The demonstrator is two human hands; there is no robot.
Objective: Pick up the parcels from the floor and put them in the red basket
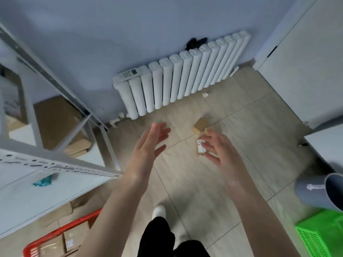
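Two small cardboard parcels lie on the tiled floor ahead. A plain brown parcel sits nearer the radiator; a parcel with a white label lies just in front of it, partly hidden by my right hand. That hand hovers over the labelled parcel with fingers spread, holding nothing. My left hand is stretched out to the left of the parcels, palm open and empty. The red basket stands at the bottom left under my left forearm, with several cardboard boxes inside.
A white metal shelf rack fills the left side, with boxes beneath it. A white radiator lines the far wall. A grey bin and a green basket stand at the right, next to a white cabinet. My foot is on the floor below.
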